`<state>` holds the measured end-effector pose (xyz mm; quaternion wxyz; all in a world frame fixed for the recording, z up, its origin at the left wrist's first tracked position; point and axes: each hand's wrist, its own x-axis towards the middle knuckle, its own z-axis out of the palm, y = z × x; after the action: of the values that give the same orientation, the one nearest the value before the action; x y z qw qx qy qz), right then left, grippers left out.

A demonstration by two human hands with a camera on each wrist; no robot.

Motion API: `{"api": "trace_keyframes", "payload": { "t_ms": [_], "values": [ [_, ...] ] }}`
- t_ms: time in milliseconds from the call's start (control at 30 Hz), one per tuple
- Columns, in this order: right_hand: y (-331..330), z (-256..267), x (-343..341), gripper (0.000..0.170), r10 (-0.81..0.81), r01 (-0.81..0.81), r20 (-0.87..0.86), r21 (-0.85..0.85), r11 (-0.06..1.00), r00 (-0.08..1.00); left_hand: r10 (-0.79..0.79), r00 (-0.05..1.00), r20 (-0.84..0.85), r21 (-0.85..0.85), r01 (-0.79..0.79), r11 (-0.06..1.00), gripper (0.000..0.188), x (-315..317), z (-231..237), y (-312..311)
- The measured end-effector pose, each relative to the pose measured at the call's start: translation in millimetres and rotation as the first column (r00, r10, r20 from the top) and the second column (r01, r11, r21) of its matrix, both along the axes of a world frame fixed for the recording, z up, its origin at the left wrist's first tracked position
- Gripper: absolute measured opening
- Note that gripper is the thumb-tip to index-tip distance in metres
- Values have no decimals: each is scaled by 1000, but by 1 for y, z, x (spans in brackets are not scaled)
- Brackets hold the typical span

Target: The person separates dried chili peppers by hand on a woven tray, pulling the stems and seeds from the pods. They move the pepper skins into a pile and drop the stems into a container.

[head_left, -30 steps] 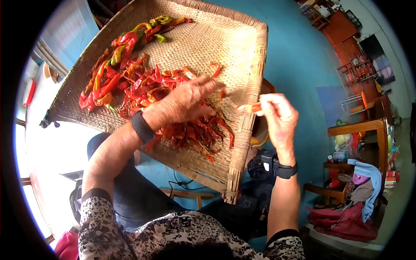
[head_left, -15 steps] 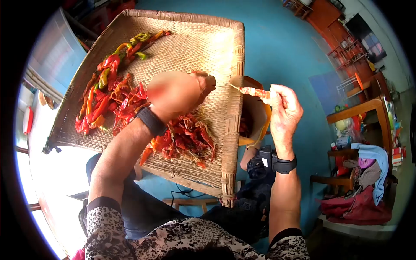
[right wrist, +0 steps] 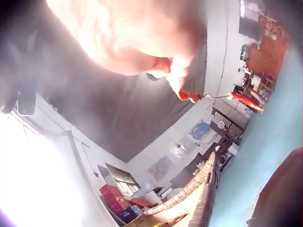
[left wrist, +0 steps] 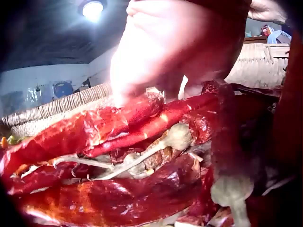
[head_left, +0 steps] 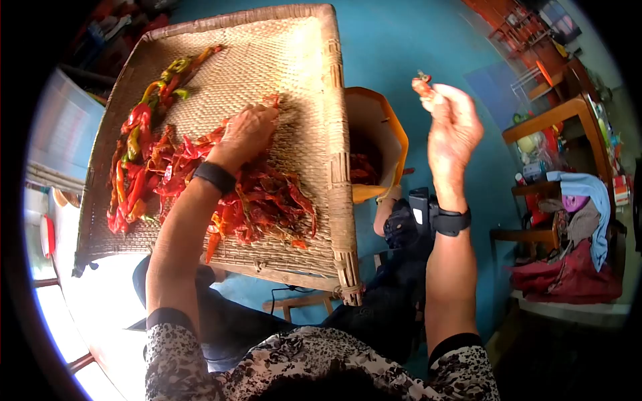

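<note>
In the head view, my left hand (head_left: 247, 134) reaches into a heap of dried red chillies (head_left: 257, 207) on a woven tray (head_left: 301, 60). Its fingertips are at a chilli (head_left: 273, 100); whether they pinch it I cannot tell. The left wrist view shows the fingers, overexposed, right over wrinkled chillies (left wrist: 113, 198) with pale stems. My right hand (head_left: 455, 130), raised beyond the tray's right side, pinches a dried chilli (head_left: 422, 87) between thumb and fingers. In the right wrist view, a red chilli piece (right wrist: 190, 96) sits at the fingertips, with another chilli (right wrist: 247, 101) in line beyond it.
A yellow-rimmed bucket (head_left: 401, 140) with red chillies inside stands against the tray's right side. Longer red and green peppers (head_left: 137, 134) lie along the tray's left. At the right is a wooden chair (head_left: 535, 235) with cloths. A wooden stool (head_left: 304, 302) stands below the tray.
My left hand has moved left and back down onto the heap. My right hand has risen and turned, still holding a chilli. The head view has shifted, so more of the bucket shows.
</note>
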<state>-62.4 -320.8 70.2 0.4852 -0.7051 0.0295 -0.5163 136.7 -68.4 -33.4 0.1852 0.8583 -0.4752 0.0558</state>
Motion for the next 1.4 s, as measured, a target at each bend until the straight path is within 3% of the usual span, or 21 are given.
{"api": "trace_keyframes", "payload": {
  "t_ms": [100, 167, 200, 233, 300, 467, 567, 600, 633, 700, 767, 833, 867, 900, 1000, 1033, 1100, 1167, 1233, 1300, 1400],
  "values": [
    [-8, -22, 3, 12, -41, -31, -215, -319, 947, 976, -1, 998, 71, -61, 6, 998, 13, -18, 14, 1],
    [-8, -45, 7, 13, 182, -147, -377, 121, 982, 908, 24, 998, -55, -7, -24, 1000, 11, -12, 14, 9],
    [-8, -39, 3, 12, -19, -149, -422, -361, 921, 906, -5, 996, -91, 9, 6, 1000, 4, -12, 16, 14],
    [-1, -26, -2, 12, -54, -144, -380, -474, 869, 923, -17, 996, -92, 15, 19, 1000, 4, -13, 18, 18],
    [0, -20, -2, 9, -80, -134, -388, -495, 859, 918, -53, 993, -107, 84, 63, 994, 7, -18, 24, 28],
    [13, -22, 3, 6, -117, -88, -362, -504, 859, 925, -98, 987, -129, -38, 94, 995, 18, -25, 35, 40],
    [23, -22, 5, 6, -120, -101, -365, -531, 841, 923, -103, 991, 89, -57, 109, 992, 27, -11, 25, 15],
    [26, -15, 0, 8, -26, -211, -475, -439, 873, 880, -150, 988, 45, -41, 152, 987, 29, -11, 25, 9],
    [24, -20, 3, 8, -89, -169, -377, -598, 784, 922, -223, 966, 132, 21, 222, 975, 29, -9, 23, 3],
    [19, -41, 10, 10, 24, -204, -350, -488, 848, 936, -181, 984, 2, 16, 181, 983, 29, -14, 19, -2],
    [11, -63, 26, 6, 242, -337, -279, -372, 865, 929, -214, 976, 27, 56, 212, 976, 30, 0, 7, -2],
    [12, -51, 22, 8, -32, -109, -174, -736, 668, 984, -113, 984, -137, 255, 145, 956, 33, -9, 26, -4],
    [23, -33, 13, 7, 6, -221, -347, -584, 781, 938, -166, 986, -25, 144, 168, 975, 28, -7, 15, 2],
    [30, -31, 8, 9, -141, -66, -240, -690, 720, 960, -176, 984, -29, 146, 178, 973, 28, -17, 20, 4],
    [48, -19, 4, 10, -19, -256, -405, -613, 747, 914, -126, 935, -332, -143, 82, 986, 14, -65, 59, 24],
    [55, -28, 14, 10, 82, -353, -432, -597, 721, 898, -205, 771, -603, -326, -3, 945, 14, -73, 56, 35],
    [76, -19, 6, 24, 150, -366, -359, -669, 648, 921, -272, 831, -486, -455, 25, 890, 15, -97, 58, 44],
    [97, -14, 4, 23, 237, -514, -485, -584, 629, 842, -197, 693, -693, -398, -140, 907, 16, -118, 71, 54],
    [107, -18, 6, 14, 329, -682, -633, -457, 571, 701, -281, 767, -577, -489, -49, 871, 14, -126, 75, 57],
    [110, -43, 13, 8, 408, -763, -695, -321, 560, 592, -349, 687, -637, -529, -61, 846, 14, -121, 68, 62],
    [109, -34, 20, 8, 397, -650, -539, -440, 619, 743, -276, 804, -526, -500, -30, 866, 17, -116, 71, 68]
  ]
}}
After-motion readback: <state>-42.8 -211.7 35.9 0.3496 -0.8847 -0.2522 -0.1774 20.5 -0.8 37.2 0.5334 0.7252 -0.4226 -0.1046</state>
